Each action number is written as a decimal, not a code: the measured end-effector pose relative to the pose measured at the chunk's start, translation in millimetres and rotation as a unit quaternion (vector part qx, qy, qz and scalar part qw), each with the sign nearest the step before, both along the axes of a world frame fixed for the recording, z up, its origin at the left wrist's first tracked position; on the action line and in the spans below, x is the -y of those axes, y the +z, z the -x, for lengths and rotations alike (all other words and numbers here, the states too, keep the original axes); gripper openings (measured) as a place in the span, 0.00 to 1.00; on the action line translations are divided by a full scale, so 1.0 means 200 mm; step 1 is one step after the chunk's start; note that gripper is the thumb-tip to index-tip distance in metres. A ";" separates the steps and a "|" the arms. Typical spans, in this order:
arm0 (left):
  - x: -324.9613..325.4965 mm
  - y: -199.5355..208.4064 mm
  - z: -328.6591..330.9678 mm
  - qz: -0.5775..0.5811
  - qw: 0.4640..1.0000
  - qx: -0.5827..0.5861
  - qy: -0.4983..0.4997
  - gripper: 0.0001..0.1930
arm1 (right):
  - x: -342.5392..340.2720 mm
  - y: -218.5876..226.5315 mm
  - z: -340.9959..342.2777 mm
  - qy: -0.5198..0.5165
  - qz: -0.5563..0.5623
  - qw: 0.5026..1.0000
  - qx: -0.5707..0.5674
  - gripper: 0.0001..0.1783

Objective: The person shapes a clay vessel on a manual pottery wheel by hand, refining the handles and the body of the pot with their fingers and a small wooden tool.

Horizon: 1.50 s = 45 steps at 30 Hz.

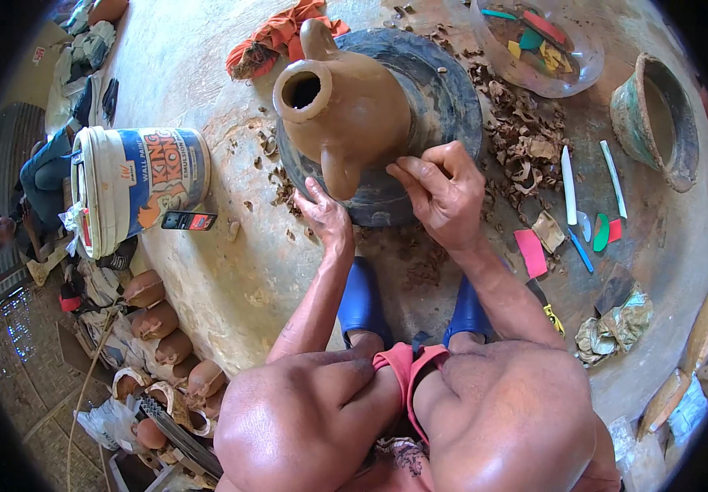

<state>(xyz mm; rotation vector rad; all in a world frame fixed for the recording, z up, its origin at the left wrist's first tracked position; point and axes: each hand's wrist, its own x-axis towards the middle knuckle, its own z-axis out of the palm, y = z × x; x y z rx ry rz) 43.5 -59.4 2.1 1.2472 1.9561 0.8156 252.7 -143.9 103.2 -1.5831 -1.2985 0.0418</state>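
a brown unfired clay jug with a narrow round mouth (342, 102) is lying tilted on a dark round potter's wheel (444, 98), its long axis running from the wide body at the right toward the open mouth, which is pointing left and up at the camera. the left hand (325, 215) is resting below the jug, fingers loosely spread and touching its lower stub, gripping nothing. the right hand (444, 193) is sitting at the jug's lower right side, fingers curled in against the clay; whether they are pinching anything, i cannot tell. curled brown clay shavings (526, 139) are lying beside the wheel, and a white plastic paint bucket (137, 184) is lying on its side well to the left.
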 end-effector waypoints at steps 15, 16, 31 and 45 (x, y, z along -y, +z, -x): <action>-0.04 -0.08 0.05 -0.031 0.998 -0.044 -0.015 0.28 | -0.24 0.25 -0.05 0.023 0.103 0.993 0.057 0.75; -0.04 -0.08 0.04 -0.026 0.999 -0.041 -0.016 0.28 | -0.22 0.22 -0.04 0.023 0.105 0.993 0.058 0.75; 0.00 -0.03 0.00 -0.055 0.996 0.059 -0.035 0.26 | -0.16 0.03 0.01 -0.015 0.125 0.992 -0.033 0.77; -0.05 -0.04 0.08 -0.079 0.993 0.054 -0.068 0.24 | -0.16 0.06 0.01 -0.031 0.134 0.989 0.047 0.80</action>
